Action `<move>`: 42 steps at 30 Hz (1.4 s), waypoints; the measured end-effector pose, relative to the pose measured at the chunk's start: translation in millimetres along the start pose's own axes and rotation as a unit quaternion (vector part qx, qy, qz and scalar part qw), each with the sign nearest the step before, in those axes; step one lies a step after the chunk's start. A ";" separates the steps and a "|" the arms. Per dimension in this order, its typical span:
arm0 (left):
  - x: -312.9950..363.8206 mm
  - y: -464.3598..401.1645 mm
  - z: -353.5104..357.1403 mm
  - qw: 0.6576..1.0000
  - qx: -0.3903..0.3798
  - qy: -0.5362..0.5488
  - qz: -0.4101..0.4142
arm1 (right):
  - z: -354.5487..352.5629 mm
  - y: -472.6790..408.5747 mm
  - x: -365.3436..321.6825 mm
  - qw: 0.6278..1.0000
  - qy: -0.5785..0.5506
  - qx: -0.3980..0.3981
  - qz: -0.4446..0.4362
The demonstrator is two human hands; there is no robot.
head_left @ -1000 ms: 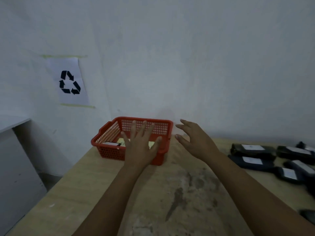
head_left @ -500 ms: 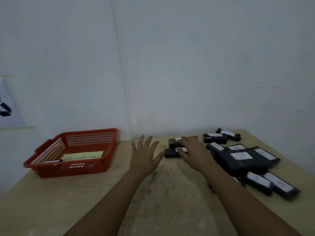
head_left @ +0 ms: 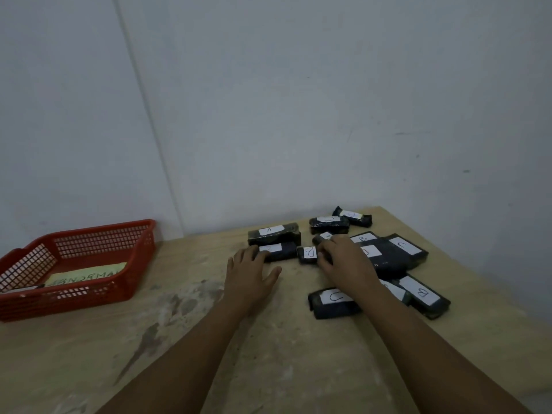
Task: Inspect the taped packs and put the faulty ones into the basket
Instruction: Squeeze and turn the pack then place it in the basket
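Right now, right hand [head_left: 343, 261] curled down over a small B-labelled pack [head_left: 307, 254] at centre frame, fingers round its near end; left hand [head_left: 249, 273] flat and spread, fingertips touching the neighbouring pack [head_left: 277, 251]. Probably light, stiff little bricks, slick under black tape; best pinched across the short sides. Further packs scattered toward centre right. Worn, stained wooden table [head_left: 179, 339] beneath; red mesh basket [head_left: 98, 243] at far left, well apart. Bare pale walls meeting in a corner behind.
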State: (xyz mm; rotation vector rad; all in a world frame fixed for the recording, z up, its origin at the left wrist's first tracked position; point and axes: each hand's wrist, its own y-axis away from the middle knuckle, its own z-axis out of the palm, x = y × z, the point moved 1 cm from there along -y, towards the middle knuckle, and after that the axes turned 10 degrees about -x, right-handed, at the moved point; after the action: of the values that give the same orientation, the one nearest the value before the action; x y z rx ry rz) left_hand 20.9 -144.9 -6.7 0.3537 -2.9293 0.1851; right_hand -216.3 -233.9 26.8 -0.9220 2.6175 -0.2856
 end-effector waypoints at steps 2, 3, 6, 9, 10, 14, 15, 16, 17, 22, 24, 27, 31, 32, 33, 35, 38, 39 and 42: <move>-3.0 -2.0 0.9 0.998 0.018 0.034 -0.054 | 7.8 -5.2 -5.2 1.000 0.008 0.005 -0.009; -5.4 -3.3 1.2 0.995 0.021 0.057 -0.082 | 11.9 -9.3 -8.7 1.000 0.009 0.005 -0.014; -14.9 -11.5 3.9 0.988 -0.004 0.088 -0.126 | 25.1 -25.7 -22.4 0.998 0.023 -0.048 -0.023; -22.8 -15.7 8.6 0.991 -0.041 0.050 -0.116 | 35.8 -43.4 -36.2 0.989 0.071 -0.126 -0.023; -25.2 -16.1 10.1 0.991 -0.036 0.054 -0.113 | 38.9 -47.9 -39.9 0.986 0.086 -0.140 -0.017; -38.9 -13.1 6.1 0.990 0.022 0.118 -0.080 | 50.6 -58.6 -48.7 0.981 0.116 -0.151 0.017; -44.6 -12.0 3.6 0.986 0.029 0.150 -0.071 | 52.5 -60.4 -50.5 0.983 0.118 -0.138 0.019; -50.0 -9.4 0.5 0.979 0.036 0.187 -0.069 | 53.8 -62.4 -52.7 0.986 0.114 -0.121 0.019; -56.1 -6.3 -2.1 0.969 0.048 0.231 -0.071 | 54.9 -64.5 -55.1 0.989 0.102 -0.109 0.018; -86.3 14.8 -17.2 0.868 0.161 0.458 -0.103 | 59.3 -74.1 -83.0 0.986 -0.101 -0.129 0.007; -101.7 20.4 -21.2 0.784 0.197 0.577 -0.113 | 64.0 -71.6 -102.3 0.965 -0.208 -0.159 0.012; -114.8 29.8 -22.9 0.677 0.227 0.687 -0.134 | 78.3 -63.9 -134.2 0.924 -0.342 -0.171 0.028; -107.9 31.3 -23.2 0.711 0.173 0.667 -0.143 | 96.5 -53.9 -171.3 0.868 -0.474 -0.118 0.085; -105.5 29.6 -21.5 0.734 0.149 0.650 -0.128 | 100.7 -52.4 -178.0 0.859 -0.493 -0.106 0.094; -104.6 27.3 -18.5 0.754 0.130 0.635 -0.105 | 105.5 -52.0 -182.6 0.849 -0.510 -0.097 0.096; -104.3 25.0 -16.1 0.787 0.114 0.604 -0.062 | 112.1 -52.6 -186.4 0.840 -0.526 -0.099 0.091; -110.9 20.4 -16.4 0.792 0.116 0.597 -0.042 | 114.5 -55.9 -181.8 0.839 -0.527 -0.114 0.075; -113.9 17.9 -15.6 0.782 0.116 0.612 -0.041 | 114.1 -57.4 -179.0 0.842 -0.523 -0.114 0.068; -117.8 13.5 -13.8 0.762 0.121 0.635 -0.039 | 111.2 -59.7 -170.4 0.846 -0.522 -0.084 0.068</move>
State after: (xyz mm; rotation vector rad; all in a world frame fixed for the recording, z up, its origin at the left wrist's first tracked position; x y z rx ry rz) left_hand 132.4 -103.6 -17.8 0.2252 -1.5256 0.5360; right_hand -15.4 -179.3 -13.5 -0.6453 1.6646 0.4013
